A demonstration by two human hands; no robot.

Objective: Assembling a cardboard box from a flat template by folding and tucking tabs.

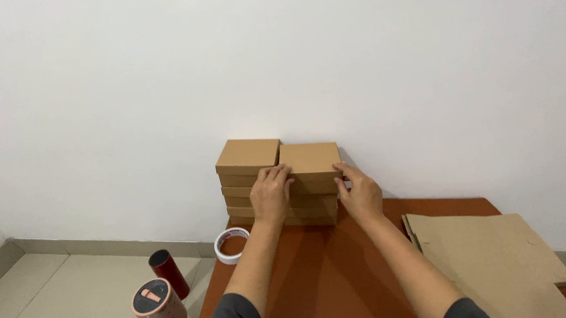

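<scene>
Two stacks of flat brown cardboard boxes stand side by side at the far edge of a reddish-brown table (324, 281), against the white wall. My left hand (270, 194) and my right hand (359, 193) grip the near corners of the top box (309, 159) of the right stack. The left stack's top box (248, 155) sits slightly higher and is untouched. Both forearms reach forward over the table.
A roll of white tape (232, 246) lies at the table's left edge. A pile of flat cardboard sheets (492, 252) covers the right side. On the tiled floor to the left stand a pink mug with a handle (158, 316) and a dark red cylinder (169, 272).
</scene>
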